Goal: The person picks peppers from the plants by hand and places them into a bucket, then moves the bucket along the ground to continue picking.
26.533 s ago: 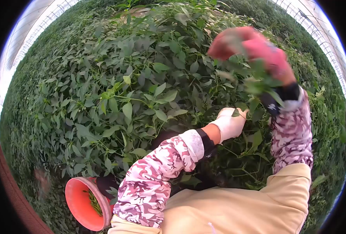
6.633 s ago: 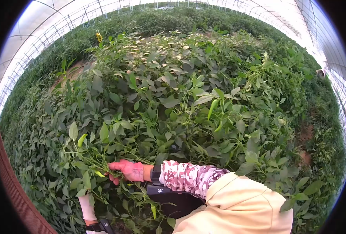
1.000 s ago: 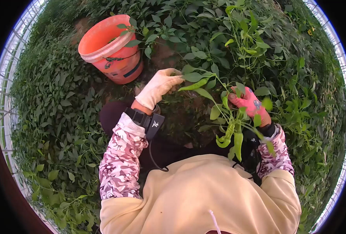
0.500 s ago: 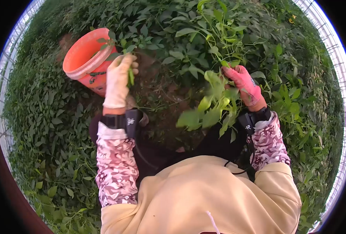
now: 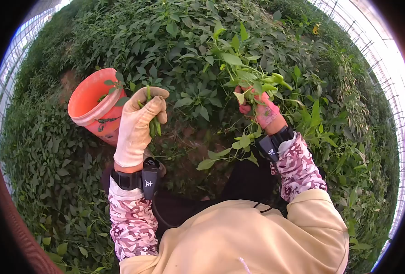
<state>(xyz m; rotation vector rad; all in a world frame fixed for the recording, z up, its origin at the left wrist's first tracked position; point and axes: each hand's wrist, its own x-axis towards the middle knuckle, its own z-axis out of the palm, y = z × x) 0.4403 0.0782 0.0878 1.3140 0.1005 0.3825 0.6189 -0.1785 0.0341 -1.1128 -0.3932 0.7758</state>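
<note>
My left hand (image 5: pixel 136 125), in a pale glove, is closed around a few slim green peppers (image 5: pixel 155 128), whose tips stick out below and above the fingers. Beside it stands the red bucket (image 5: pixel 90 118). My right hand (image 5: pixel 265 112), in a pink glove, is partly covered by leaves. Its fingers are curled round a pepper branch (image 5: pixel 233 59) with light green leaves. Pale green peppers (image 5: pixel 275 80) hang on that branch just above the glove.
Dense pepper plants (image 5: pixel 175 59) surround me in front and on both sides. A strip of bare soil (image 5: pixel 193 141) runs between my hands and legs. Greenhouse wall framing (image 5: pixel 371 50) shows at the edges. Inside the bucket, some green is visible.
My right hand has moved left and down with the branch, tipping it so its peppers show. My left hand has turned and lowered, peppers still in it. The view has shifted, too.
</note>
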